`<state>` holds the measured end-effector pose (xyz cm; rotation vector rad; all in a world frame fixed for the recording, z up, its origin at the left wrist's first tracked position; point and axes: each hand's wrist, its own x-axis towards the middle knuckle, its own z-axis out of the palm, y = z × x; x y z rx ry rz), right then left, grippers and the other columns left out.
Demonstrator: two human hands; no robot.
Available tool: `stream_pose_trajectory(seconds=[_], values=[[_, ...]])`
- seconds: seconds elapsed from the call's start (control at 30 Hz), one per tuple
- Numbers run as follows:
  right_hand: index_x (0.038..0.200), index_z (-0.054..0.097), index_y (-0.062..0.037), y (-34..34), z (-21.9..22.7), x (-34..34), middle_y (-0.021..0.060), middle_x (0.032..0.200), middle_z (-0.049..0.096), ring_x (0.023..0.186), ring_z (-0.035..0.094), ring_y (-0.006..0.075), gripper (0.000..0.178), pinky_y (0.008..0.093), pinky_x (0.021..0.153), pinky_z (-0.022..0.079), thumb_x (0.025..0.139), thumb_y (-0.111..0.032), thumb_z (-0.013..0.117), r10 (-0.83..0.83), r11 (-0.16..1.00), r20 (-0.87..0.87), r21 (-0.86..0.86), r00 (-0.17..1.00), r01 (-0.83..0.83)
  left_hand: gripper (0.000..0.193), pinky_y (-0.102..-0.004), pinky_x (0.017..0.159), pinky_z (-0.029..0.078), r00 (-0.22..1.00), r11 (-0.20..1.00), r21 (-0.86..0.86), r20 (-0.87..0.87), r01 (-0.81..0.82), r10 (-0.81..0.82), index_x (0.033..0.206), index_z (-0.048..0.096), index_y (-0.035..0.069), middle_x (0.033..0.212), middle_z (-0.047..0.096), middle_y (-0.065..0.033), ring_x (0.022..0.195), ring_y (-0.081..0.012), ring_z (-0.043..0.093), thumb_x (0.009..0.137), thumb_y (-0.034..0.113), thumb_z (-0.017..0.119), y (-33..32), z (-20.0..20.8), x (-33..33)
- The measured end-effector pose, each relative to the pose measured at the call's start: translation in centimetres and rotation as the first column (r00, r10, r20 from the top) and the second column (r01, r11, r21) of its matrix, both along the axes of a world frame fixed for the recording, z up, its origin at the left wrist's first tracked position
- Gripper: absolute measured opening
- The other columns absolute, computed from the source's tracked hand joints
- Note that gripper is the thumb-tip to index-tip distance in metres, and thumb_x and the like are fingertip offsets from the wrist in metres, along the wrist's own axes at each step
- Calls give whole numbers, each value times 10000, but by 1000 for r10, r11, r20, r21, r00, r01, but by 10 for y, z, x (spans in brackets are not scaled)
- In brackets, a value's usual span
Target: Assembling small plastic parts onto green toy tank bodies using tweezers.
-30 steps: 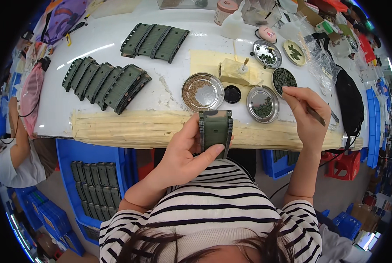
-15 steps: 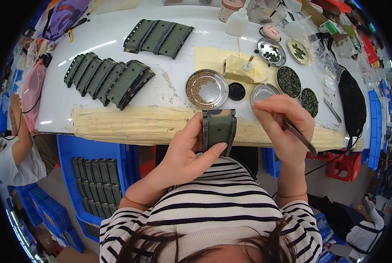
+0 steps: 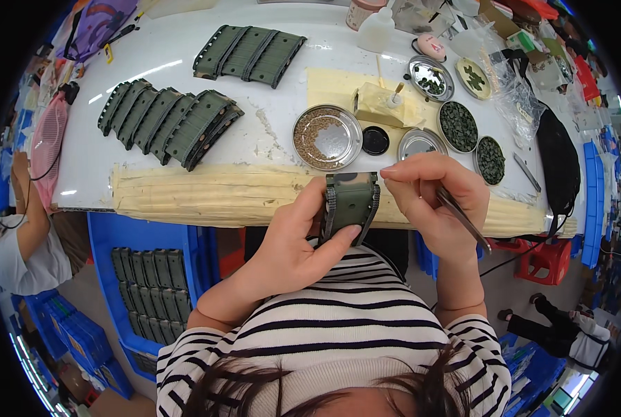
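My left hand is wrapped round a dark green, curved plastic piece with ribbed side edges and a small hole, held upright at the table's front edge. Its thumb presses on the front face. Just right of the piece's top corner is my right hand, with metal tweezers tucked in it and pointing back toward my wrist. Its thumb and forefinger come together beside that corner; anything tiny between them is too small to make out. Behind lie a round tin of small brown parts and a metal dish.
Similar green pieces lie in a joined row and another group on the table. Tins of dark green bits, a taped block and a black strap are at right. A blue crate stands below left.
My right hand has moved left, bringing its fingertips up to the piece's top right corner. The left hand has stayed almost still. At lower right, a distant person has shifted.
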<state>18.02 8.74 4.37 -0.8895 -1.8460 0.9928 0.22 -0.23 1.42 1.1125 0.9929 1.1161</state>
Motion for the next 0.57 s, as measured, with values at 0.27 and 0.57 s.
stream_pose_trajectory(seconds=[0.27, 0.57], values=[[861, 719, -92, -2, 6, 1, -24, 723, 666, 464, 382, 22, 213, 180, 424, 301, 689, 27, 757, -59, 996, 125, 70, 990, 50, 430, -296, 942, 449, 995, 1000, -21, -94, 13, -15, 1275, 381, -42, 1131, 588, -124, 1069, -160, 583, 875, -56, 536, 0, 1, -1], [872, 713, -97, 5, -1, 7, -9, 749, 674, 471, 395, 59, 230, 192, 433, 316, 676, 1, 782, -7, 994, 98, 106, 995, -4, 422, -288, 935, 447, 984, 999, -37, -178, 19, -25, 1267, 389, -47, 1120, 588, -122, 1064, -155, 578, 875, -48, 546, 0, 1, -1]])
